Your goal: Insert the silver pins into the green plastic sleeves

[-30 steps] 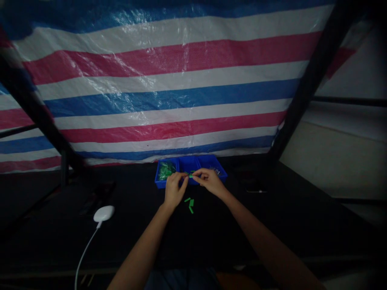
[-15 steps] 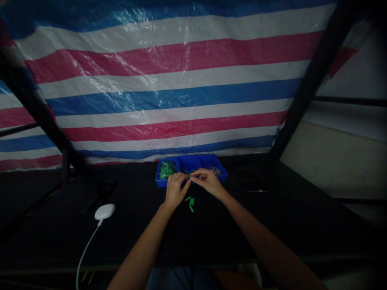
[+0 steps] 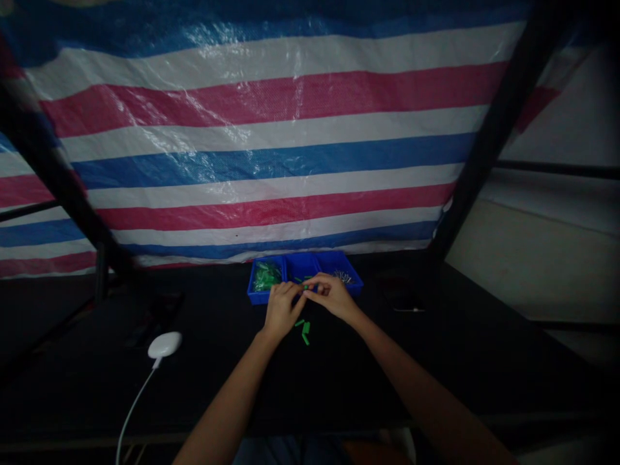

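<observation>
My left hand (image 3: pixel 283 311) and my right hand (image 3: pixel 334 297) meet fingertip to fingertip over the front edge of a blue compartment tray (image 3: pixel 261 298). Both are closed in a pinch on a small green piece (image 3: pixel 305 287), mostly hidden by the fingers; it looks like the green plastic wall plugs (image 3: pixel 306 328) lying on the table just below. The tray's left compartment holds a clear bag of green pieces (image 3: pixel 266 276). A few green pieces show in the middle compartment, and thin metal screws or pins (image 3: pixel 345 277) lie in the right one.
A white rounded device (image 3: pixel 165 345) with a white cable lies on the black table (image 3: pixel 339 381) at the left. A dark flat object (image 3: pixel 407 301) is at the right. Behind the tray hangs a striped plastic sheet (image 3: pixel 271 155) between dark frame posts.
The view has shifted slightly. Both hands stay pinched together over the tray, with only small finger movement; the green piece between them shows a little more clearly.
</observation>
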`<state>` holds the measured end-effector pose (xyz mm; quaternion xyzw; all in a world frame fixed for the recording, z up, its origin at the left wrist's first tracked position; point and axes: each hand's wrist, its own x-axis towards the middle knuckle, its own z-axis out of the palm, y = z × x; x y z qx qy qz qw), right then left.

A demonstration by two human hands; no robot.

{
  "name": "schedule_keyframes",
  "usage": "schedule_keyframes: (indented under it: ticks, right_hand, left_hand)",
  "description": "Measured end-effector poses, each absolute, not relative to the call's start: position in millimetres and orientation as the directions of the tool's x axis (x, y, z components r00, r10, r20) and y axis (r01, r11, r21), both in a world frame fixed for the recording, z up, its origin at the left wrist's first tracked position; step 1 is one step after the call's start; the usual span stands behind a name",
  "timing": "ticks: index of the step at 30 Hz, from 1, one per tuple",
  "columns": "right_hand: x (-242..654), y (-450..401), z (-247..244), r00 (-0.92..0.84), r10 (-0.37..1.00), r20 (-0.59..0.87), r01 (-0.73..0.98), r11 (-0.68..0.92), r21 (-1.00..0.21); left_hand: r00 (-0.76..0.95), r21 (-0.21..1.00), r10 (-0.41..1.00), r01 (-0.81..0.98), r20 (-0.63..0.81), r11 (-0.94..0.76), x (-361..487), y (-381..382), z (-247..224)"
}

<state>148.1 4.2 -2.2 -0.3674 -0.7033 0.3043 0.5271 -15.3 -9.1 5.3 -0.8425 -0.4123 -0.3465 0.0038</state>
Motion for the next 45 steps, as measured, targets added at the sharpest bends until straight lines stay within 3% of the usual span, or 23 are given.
schedule_keyframes:
  ticks: [10,16,30,45]
  right_hand:
    - [148,3,-3,-0.187,0.826,0.532,0.269,0.564,-0.781]
    - [149,1,0,-0.161,0.829,0.536,0.33,0.557,-0.763]
    - [153,-1,1,-0.16,0.795,0.585,0.572,0.558,-0.601]
    - [145,-5,-3,-0.108,0.829,0.548,0.654,0.475,-0.589]
  left_hand:
    - [0.416,0.267,0.694,0.71,0.588,-0.652,-15,-11,5]
    - [0.377,0.318,0.699,0.691,0.607,-0.649,-14,-11,7]
    - [0.272,0.394,0.703,0.672,0.656,-0.627,-15,-11,10]
    - [0.301,0.418,0.698,0.625,0.649,-0.659,-12,-14,11]
